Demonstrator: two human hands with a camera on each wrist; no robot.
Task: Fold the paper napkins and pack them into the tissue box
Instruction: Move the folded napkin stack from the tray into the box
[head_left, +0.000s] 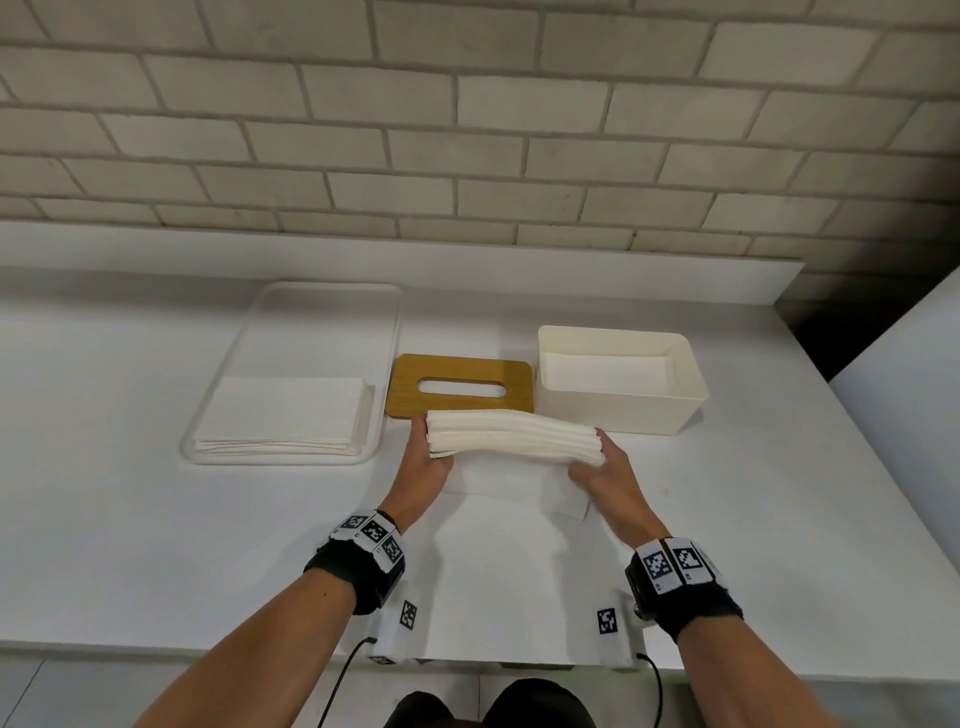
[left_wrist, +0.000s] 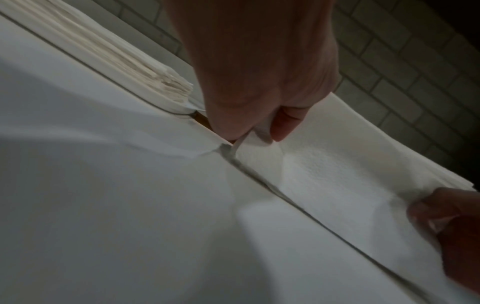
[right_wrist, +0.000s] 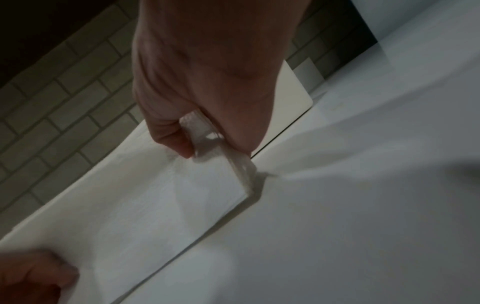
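Observation:
A thick stack of folded white napkins (head_left: 514, 435) is held just above the counter, tilted up toward me. My left hand (head_left: 428, 457) grips its left end and my right hand (head_left: 597, 467) grips its right end. The wrist views show the left hand (left_wrist: 254, 123) and the right hand (right_wrist: 197, 135) pinching the napkins (left_wrist: 337, 174) (right_wrist: 168, 205) between thumb and fingers. Behind to the right stands the cream tissue box (head_left: 621, 410), open on top, with white paper at its bottom. Its wooden lid (head_left: 460, 410) with an oval slot lies flat just behind the stack.
A white tray (head_left: 291, 452) at the left holds a pile of unfolded napkins (head_left: 283, 415). A tiled wall (head_left: 467, 130) runs behind the white counter (head_left: 156, 545). The counter's right edge drops off near a dark gap (head_left: 831, 332).

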